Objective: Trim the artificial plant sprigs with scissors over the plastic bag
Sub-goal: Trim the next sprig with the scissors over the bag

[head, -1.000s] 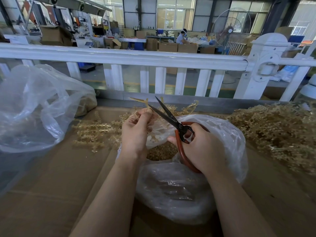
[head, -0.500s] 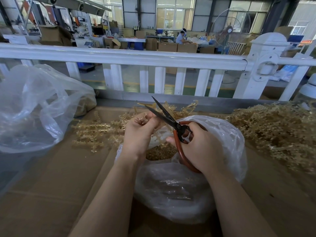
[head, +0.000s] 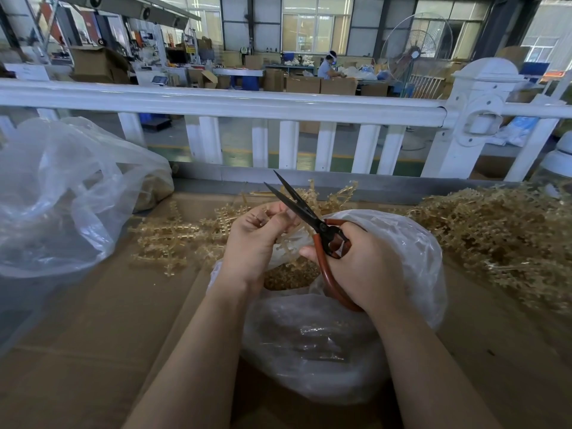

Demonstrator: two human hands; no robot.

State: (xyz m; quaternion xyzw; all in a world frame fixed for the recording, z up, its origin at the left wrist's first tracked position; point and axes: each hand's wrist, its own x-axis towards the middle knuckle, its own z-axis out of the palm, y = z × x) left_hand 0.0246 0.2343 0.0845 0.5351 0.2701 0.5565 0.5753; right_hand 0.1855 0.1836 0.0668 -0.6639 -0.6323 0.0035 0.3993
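**Open blades close to the holding fingers: where this cut could slip**

The biggest risk, as I judge it, lies on the tabletop (head: 93,351) itself: the heap of uncut sprigs (head: 501,243) on the right and the smaller scatter of sprigs (head: 173,239) on the left both lie just beside the plastic bag (head: 325,351). A careless sweep of either forearm could drag loose stems into the bag's mouth or push the bag askew, mixing cut and uncut pieces.

Next comes the bag's opening. It is narrow and partly collapsed, with the trimmed bits (head: 291,275) showing only through a small gap between the wrists. The cut seems to be taking place above its far rim, so an offcut could drop onto the tabletop instead of inside.

Then the scissors (head: 309,216). The right hand (head: 365,267) is curled round the red handles, and the dark blades stand parted, pointing up and away. They pass right next to the left hand (head: 257,243), whose fingertips pinch a pale sprig (head: 289,239) over the bag. If the blades close before that stem is seated between them, they could nip a finger.

Smallest: the sprig is thin and springy-looking, so it may twist in the pinch and be cut at the wrong point.
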